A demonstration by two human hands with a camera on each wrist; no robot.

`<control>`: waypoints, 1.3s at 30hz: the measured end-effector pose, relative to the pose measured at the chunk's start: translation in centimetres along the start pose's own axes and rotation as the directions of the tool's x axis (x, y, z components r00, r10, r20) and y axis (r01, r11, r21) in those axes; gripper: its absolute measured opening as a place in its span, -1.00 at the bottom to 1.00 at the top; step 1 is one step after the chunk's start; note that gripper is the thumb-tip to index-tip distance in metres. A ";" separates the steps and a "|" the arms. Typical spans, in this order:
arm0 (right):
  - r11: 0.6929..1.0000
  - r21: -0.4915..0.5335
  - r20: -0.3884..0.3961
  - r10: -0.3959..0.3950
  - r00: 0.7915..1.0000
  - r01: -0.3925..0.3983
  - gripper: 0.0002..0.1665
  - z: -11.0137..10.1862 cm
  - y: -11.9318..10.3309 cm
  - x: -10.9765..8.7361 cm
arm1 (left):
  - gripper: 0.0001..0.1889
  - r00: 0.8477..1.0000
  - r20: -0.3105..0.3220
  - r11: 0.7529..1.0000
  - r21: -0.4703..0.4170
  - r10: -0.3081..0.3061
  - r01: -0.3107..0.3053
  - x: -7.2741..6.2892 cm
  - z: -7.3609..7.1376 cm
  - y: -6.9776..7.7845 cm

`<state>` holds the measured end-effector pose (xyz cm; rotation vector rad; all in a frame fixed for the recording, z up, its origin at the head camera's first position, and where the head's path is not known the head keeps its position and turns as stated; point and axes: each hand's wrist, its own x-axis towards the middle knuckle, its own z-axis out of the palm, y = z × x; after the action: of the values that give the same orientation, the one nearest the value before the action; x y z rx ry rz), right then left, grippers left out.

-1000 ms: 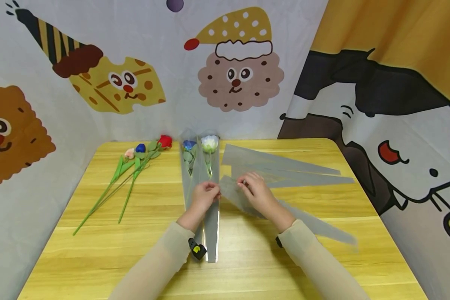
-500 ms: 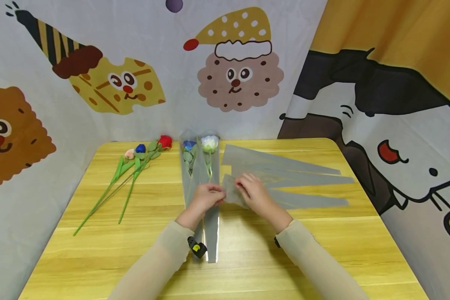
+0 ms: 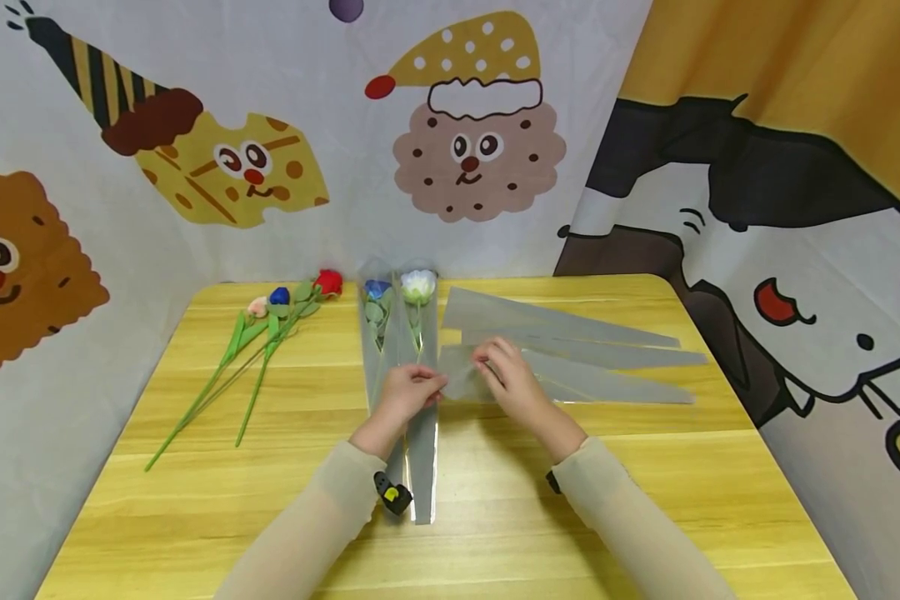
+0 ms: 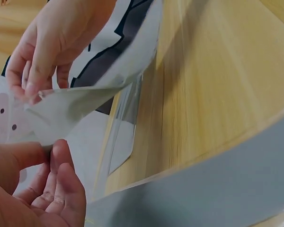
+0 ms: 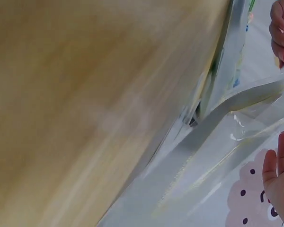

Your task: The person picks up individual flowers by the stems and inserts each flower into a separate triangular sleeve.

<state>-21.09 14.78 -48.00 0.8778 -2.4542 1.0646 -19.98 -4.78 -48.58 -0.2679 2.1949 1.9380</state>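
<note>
A translucent grey flower sleeve stretches to the right, its wide end between both hands. My left hand pinches one edge of that end between thumb and forefinger, as the left wrist view shows on the sleeve. Just to the right, my right hand pinches the upper edge with its fingertips. Left of the held sleeve, a blue rose and a white rose lie side by side, each inside its own sleeve. The left forearm crosses over the lower part of these two sleeves.
More flat sleeves lie fanned at the back right of the wooden table. At the left lie a red rose, a small blue flower and a pink flower on green stems. A patterned cloth hangs behind.
The held sleeve's narrow end has swung up and away from the table's front, closer to the other sleeves. Both hands stay in nearly the same place, still at its wide end.
</note>
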 end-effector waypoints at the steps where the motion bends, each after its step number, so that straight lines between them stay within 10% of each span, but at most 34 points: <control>1: 1.000 -0.005 0.004 -0.002 1.000 0.002 -0.93 0.1 0.0 0.0 | -0.83 1.000 0.000 1.000 -0.002 0.004 -0.004 0.0 0.0 0.0; 12: 0.993 -0.108 0.002 -0.037 0.999 0.037 -0.92 0.2 0.3 0.2 | -0.72 0.996 -0.008 0.994 -0.067 0.087 -0.088 -0.1 -0.6 0.1; 19: 0.994 -0.098 -0.017 -0.050 0.999 0.048 -0.93 0.0 0.8 -0.2 | -0.76 0.983 -0.073 0.973 0.174 0.168 -0.154 -0.2 -5.1 0.2; 26: 0.998 -0.061 -0.006 0.002 1.000 -0.003 -0.92 -1.0 1.3 -0.7 | -0.61 0.971 -0.093 0.785 0.608 0.221 -0.120 -0.7 -14.2 -0.8; 32: 0.997 -0.068 0.018 0.046 0.999 -0.045 -0.91 -1.7 1.4 -1.0 | -0.42 0.959 -0.194 0.599 0.800 0.209 0.032 -1.4 -21.6 -2.0; 39: 0.995 -0.084 0.031 0.058 0.998 -0.055 -0.91 -1.9 1.8 -1.5 | -0.49 0.967 -0.250 0.498 0.844 0.042 0.197 -2.4 -26.1 -3.4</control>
<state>-21.06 17.75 -48.44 0.8119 -2.5448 0.9664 -17.59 -31.10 -48.12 -0.4195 2.9200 0.5300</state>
